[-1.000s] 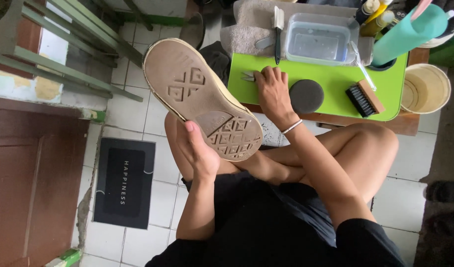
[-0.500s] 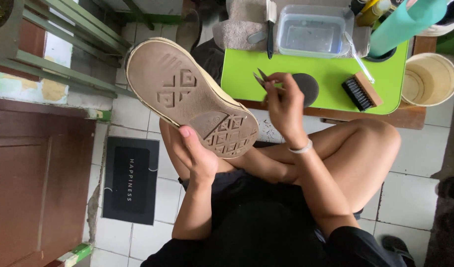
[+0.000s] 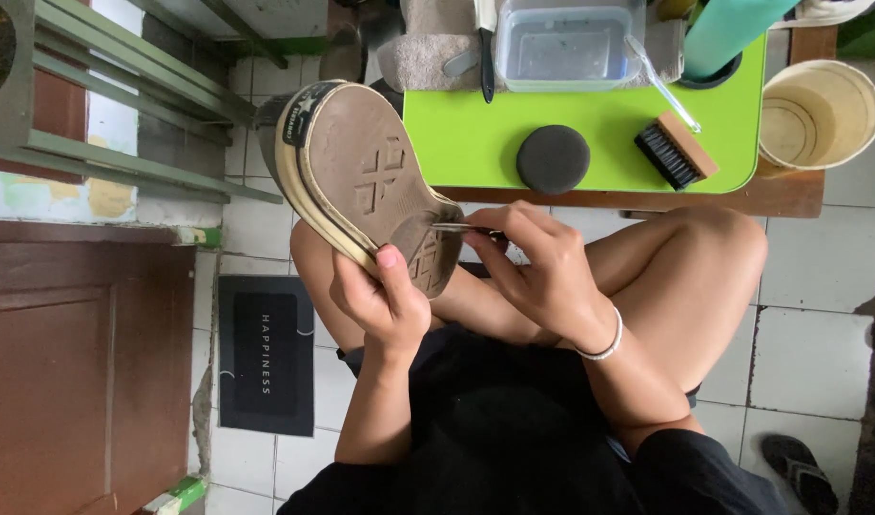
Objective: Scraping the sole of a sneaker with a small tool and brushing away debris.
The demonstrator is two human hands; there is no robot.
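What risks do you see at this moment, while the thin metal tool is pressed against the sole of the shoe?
1. The thin metal tool in the right hand points toward the left hand's thumb; a slip might prick it.
2. The left hand holds the shoe only at one end, so it may twist under pressure.
3. Dirt from the sole might fall onto the bare legs.

Home porch or entry area, used as a makeshift shoe-cleaning spot: white tiled floor (image 3: 819, 286), brown wooden door (image 3: 65, 372), black doormat (image 3: 266, 355), low green tabletop (image 3: 475, 133) carrying scrub brush (image 3: 676, 151), clear water tub (image 3: 561, 43), round polish tin (image 3: 552, 159).
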